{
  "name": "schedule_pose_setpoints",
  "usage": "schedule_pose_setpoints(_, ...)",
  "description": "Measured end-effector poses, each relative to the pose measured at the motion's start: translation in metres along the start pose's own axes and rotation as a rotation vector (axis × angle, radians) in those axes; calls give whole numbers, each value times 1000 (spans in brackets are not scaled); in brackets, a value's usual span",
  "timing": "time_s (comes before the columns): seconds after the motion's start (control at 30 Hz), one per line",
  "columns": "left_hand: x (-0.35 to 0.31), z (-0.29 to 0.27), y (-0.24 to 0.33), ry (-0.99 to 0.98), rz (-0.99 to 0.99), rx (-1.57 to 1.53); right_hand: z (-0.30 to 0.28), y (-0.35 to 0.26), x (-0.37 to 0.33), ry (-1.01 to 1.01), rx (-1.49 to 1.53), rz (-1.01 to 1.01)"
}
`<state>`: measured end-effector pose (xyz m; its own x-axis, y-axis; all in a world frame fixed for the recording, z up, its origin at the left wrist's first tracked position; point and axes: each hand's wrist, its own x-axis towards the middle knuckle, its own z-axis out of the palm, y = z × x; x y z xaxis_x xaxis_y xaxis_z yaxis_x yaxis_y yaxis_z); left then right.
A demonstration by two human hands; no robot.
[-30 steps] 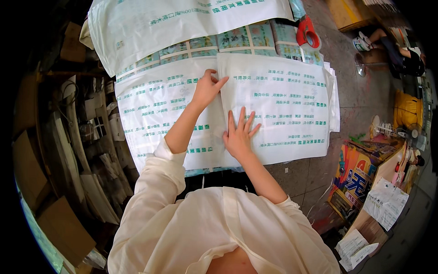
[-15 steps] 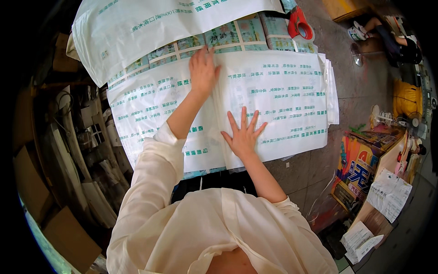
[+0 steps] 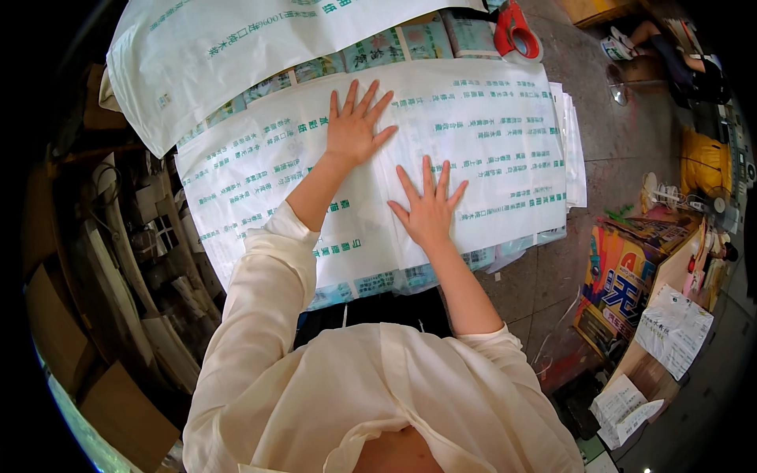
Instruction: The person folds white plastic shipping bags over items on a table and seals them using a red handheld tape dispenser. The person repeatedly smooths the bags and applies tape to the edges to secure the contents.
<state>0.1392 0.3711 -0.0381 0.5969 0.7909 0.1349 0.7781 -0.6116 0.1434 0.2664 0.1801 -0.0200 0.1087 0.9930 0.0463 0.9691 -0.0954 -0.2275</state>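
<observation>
A large white sheet printed in green (image 3: 489, 169) covers the near part of several blue-green wrapped packs (image 3: 371, 54). My left hand (image 3: 356, 130) lies on it with fingers spread, close to its far edge. Lower and to the right, my right hand (image 3: 430, 206) presses flat on the same sheet, its fingers also apart. Neither hand holds anything. A second white printed sheet (image 3: 260, 39) lies over the far side of the packs. Between the two sheets a strip of packs shows, and another strip shows along the near edge.
A red tape dispenser (image 3: 516, 35) stands at the far right of the packs. Cardboard and long boards (image 3: 118, 236) crowd the left. On the right are a colourful printed carton (image 3: 623, 284) and loose papers (image 3: 674, 331). A person (image 3: 698, 79) sits at the far right.
The near sheet has slid away from me, narrowing the far strip of packs and baring more at the near edge. My left hand has flattened; my right hand has moved slightly farther away.
</observation>
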Motion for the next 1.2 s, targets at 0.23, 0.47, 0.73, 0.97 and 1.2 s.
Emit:
schedule_pose_setpoints(0.23, 17, 9, -8, 15, -12, 22, -12, 3, 2, -29, 32, -11)
schedule_pose_setpoints(0.47, 14, 6, -11, 15, 6, 9, -18, -3, -68, -183, 35, -86)
schedule_pose_setpoints(0.73, -9, -7, -7, 7, -35, -42, -19, 1, -86, -196, 46, -117)
schedule_pose_setpoints(0.97, -12, -8, -6, 5, -45, -66, -28, -6, -85, -222, 115, -34)
schedule_pose_setpoints(1.2, -11, -9, -6, 43, -31, -59, -19, -21, -60, -200, 58, -142)
